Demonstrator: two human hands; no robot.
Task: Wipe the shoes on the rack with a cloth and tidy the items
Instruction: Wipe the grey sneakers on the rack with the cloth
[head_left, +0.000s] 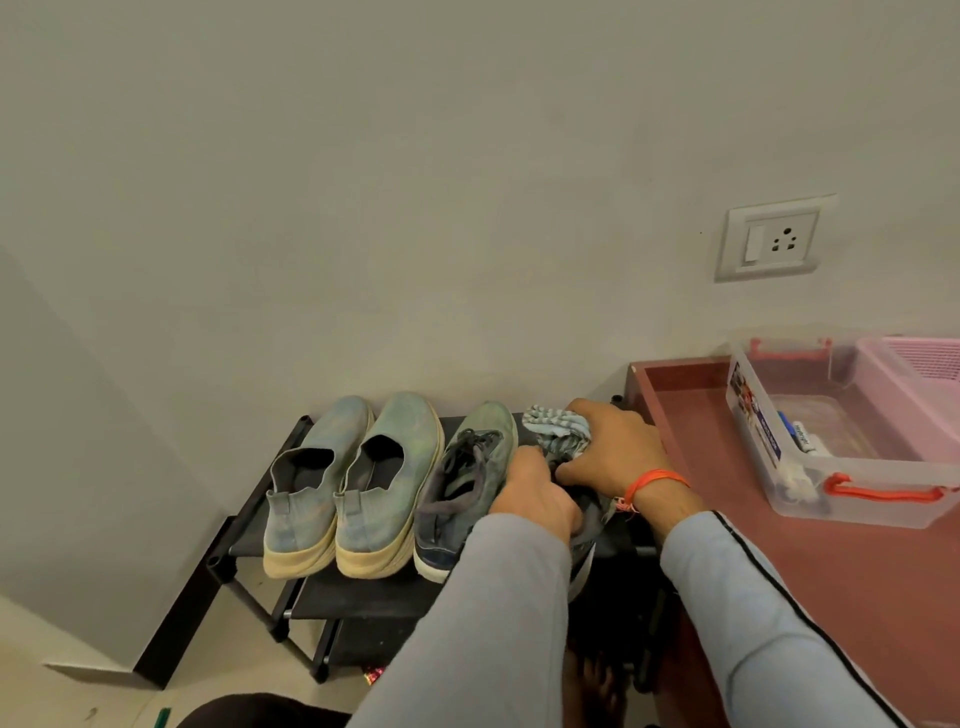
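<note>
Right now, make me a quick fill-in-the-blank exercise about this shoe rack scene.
1. The right hand grips a striped ____.
2. The wrist of that hand wears an ____ band.
3. The left hand holds a dark shoe on the rack's ____ end.
4. The clear box sits on the ____ surface.

Missing: cloth; orange; right; red

A home entryway: shoe rack (363, 587) against wall, socket (771, 240) above.

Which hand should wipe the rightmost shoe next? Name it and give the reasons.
Right. The right hand already grips the striped cloth over the toe of the rightmost shoe, while the left hand steadies that shoe, so it is probably best kept there.
</note>
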